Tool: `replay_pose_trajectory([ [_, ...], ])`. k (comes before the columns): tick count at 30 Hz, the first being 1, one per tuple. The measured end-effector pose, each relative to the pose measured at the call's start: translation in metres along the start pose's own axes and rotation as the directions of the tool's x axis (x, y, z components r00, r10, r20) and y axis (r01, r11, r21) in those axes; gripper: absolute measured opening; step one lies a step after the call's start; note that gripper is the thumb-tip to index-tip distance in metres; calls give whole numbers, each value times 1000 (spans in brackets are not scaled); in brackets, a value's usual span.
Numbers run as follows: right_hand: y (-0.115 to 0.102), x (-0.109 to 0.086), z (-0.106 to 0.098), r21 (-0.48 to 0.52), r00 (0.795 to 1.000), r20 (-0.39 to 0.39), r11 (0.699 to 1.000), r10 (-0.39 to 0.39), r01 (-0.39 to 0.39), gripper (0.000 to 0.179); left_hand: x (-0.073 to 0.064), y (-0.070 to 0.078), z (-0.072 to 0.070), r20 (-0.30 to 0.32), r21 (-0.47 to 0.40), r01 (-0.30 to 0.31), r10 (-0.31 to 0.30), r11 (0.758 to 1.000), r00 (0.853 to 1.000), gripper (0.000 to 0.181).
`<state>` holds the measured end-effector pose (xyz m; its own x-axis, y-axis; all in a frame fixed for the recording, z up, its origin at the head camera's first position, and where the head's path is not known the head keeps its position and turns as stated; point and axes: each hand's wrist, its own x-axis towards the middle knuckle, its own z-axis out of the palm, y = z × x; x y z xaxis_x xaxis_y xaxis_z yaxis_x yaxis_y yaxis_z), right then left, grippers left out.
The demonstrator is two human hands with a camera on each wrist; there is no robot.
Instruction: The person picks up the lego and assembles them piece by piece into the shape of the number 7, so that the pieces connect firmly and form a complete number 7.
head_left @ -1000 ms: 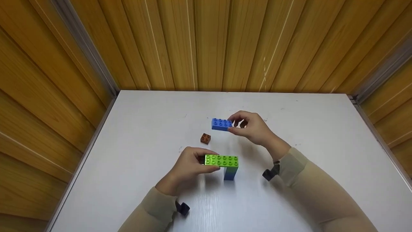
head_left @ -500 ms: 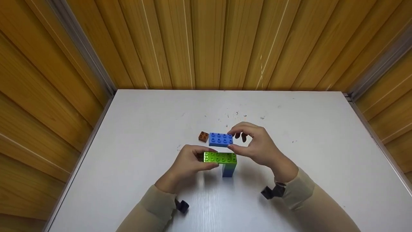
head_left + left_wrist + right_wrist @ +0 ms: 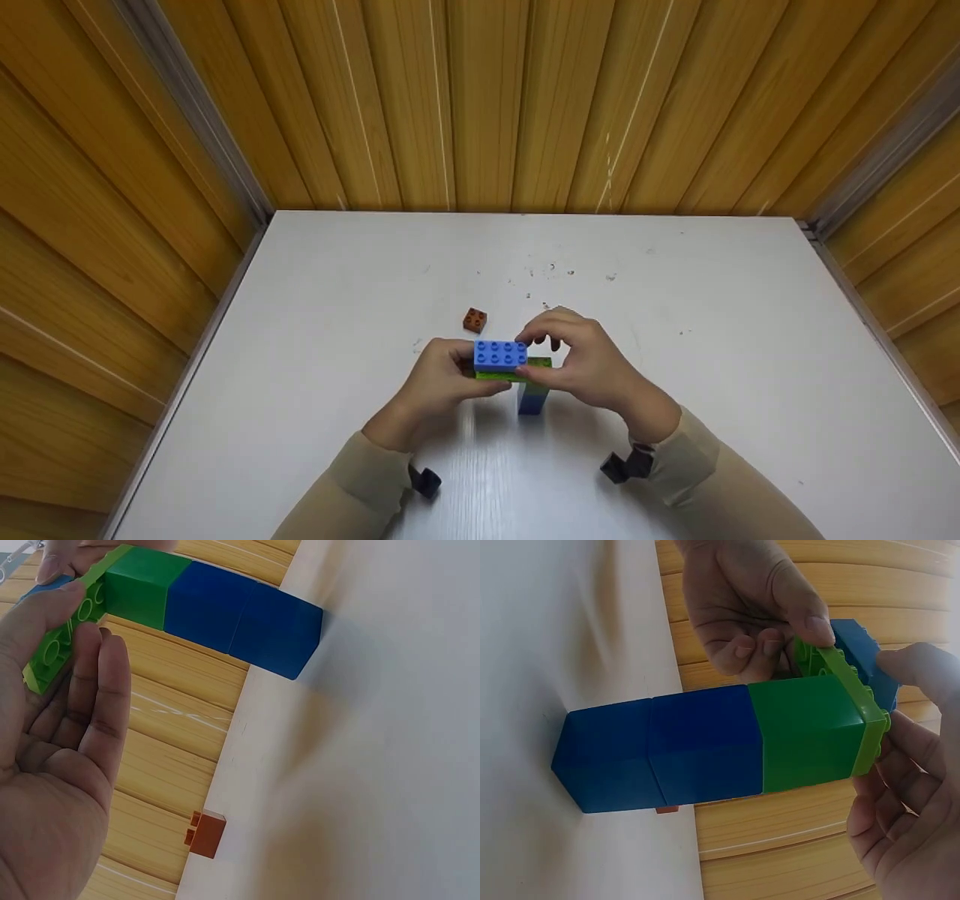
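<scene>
Over the left stretch of the lime brick (image 3: 540, 363), the blue brick (image 3: 500, 356) has its long axis running left to right, parallel to the lime brick's. From the head view their left ends roughly line up; the lime brick's right end is uncovered. The right hand (image 3: 589, 356) pinches the blue brick at its right end, thumb on the near side. The left hand (image 3: 442, 375) pinches the lime brick at its left end, just below the blue brick, so the right hand alone governs the upper piece.

Under the lime brick's right end stands an upright column (image 3: 532, 401) of 1 green block (image 3: 810, 735) and 2 dark blue blocks (image 3: 705, 742) on the table (image 3: 360, 285); the left part juts out past it. Alignment over the studs looks decisive, but I cannot tell whether the 2 bricks are joined. Beyond the left hand, a brown brick (image 3: 475, 320) with 4 studs lies apart.
</scene>
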<state>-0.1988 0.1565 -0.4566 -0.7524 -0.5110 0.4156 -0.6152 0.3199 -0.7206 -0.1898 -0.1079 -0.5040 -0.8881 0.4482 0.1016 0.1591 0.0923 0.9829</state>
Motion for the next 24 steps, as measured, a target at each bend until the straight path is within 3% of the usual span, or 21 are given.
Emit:
replay_pose_trajectory([
  [13, -3, -1, -2, -18, 996, 77, 999, 50, -48, 30, 1, 0, 1, -27, -22, 31, -32, 999, 999, 36],
  [24, 0, -6, 1, 22, 997, 65, 999, 40, -41, 30, -1, 1, 2, -20, -32, -7, 6, 999, 1000, 35],
])
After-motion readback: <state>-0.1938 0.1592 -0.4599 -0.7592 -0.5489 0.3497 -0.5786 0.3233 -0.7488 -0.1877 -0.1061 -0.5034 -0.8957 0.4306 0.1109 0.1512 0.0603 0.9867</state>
